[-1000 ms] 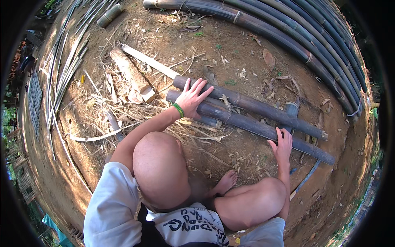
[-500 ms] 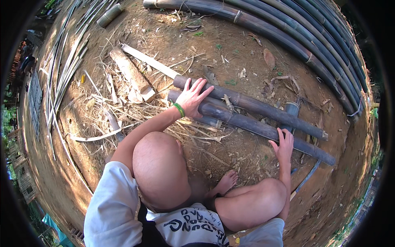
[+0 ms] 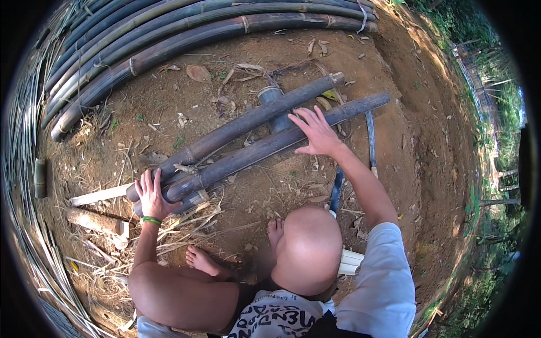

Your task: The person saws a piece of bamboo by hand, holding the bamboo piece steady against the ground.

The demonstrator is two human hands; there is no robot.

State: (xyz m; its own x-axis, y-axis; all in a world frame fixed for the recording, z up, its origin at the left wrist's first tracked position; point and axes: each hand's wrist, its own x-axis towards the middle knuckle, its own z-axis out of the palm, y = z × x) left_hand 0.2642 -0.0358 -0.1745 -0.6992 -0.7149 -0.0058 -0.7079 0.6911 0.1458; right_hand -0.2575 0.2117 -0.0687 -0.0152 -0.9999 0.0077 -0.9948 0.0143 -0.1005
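Observation:
Two dark bamboo poles lie side by side, slanting up to the right: a far pole (image 3: pixel 242 125) and a near pole (image 3: pixel 248 156). Over their left ends rests my left hand (image 3: pixel 153 198), fingers spread, a green band at its wrist. My right hand (image 3: pixel 320 135) is open across the near pole toward its right end, fingers apart over the top and thumb on the near side. Beneath the poles, a short bamboo piece (image 3: pixel 270 96) crosses as a support. Another short piece (image 3: pixel 190 204) shows under their left part. A pale split strip (image 3: pixel 101 195) sticks out beyond the far pole's left end.
Long bamboo poles (image 3: pixel 186 39) are stacked along the back. Between my right arm and the poles lie a dark blade (image 3: pixel 337 188) and a second blade (image 3: pixel 370 138) with a wooden handle. A log piece (image 3: pixel 98 221) and shavings (image 3: pixel 189 230) cover the left ground.
The view has swung to the right, so the poles now slant up instead of down. My right hand's fingers have spread, and it sits slightly further right of the support. My left hand stays on the left ends.

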